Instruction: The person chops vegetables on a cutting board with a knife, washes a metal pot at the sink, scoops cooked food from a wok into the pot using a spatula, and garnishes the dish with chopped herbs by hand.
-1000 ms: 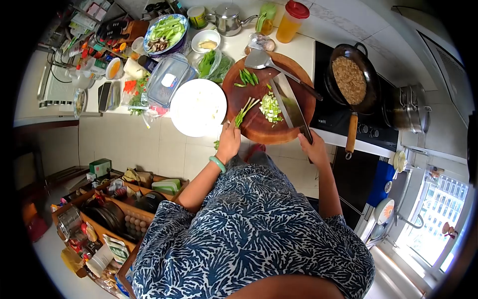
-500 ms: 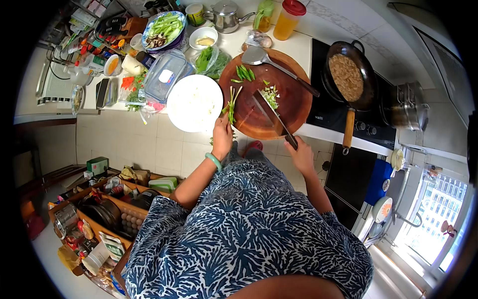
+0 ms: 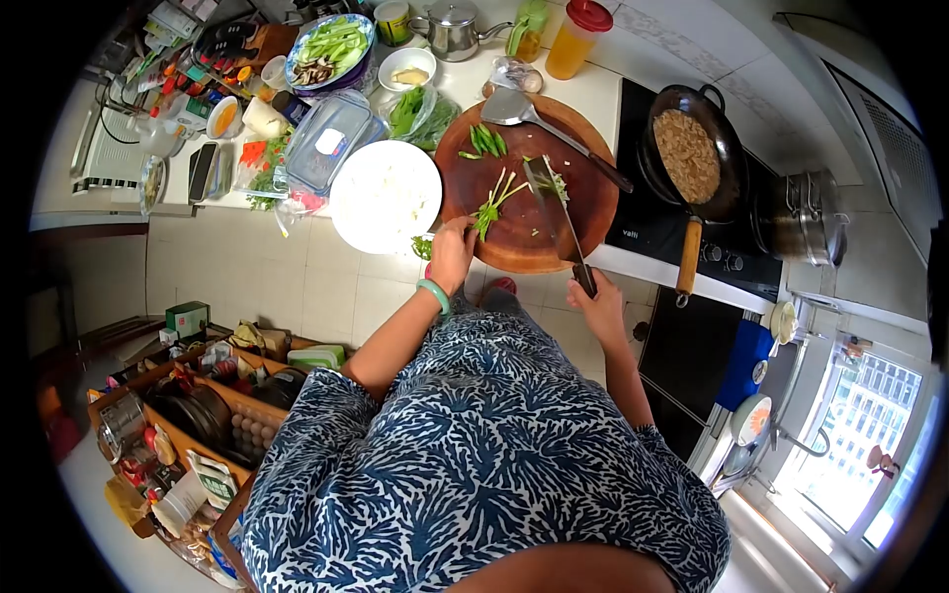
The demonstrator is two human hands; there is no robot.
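Left hand [image 3: 455,247], fingertips closed, is pinching slender leafy green stems [image 3: 489,211] over a round brown wooden chopping board [image 3: 514,249]; right hand [image 3: 599,301], fingers wrapped, is gripping a dark-handled broad steel cleaver [image 3: 553,212].

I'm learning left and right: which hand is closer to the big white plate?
Left: the left hand is just beside the white plate; the right hand is farther right, holding the knife.

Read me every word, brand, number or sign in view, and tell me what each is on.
"valli": on the front edge of the black cooktop.
Too small or blurred to read: the white label on the clear container, the print on the yellow-green tin, the green box and the green-and-white packet.
No numbers or signs can be made out.
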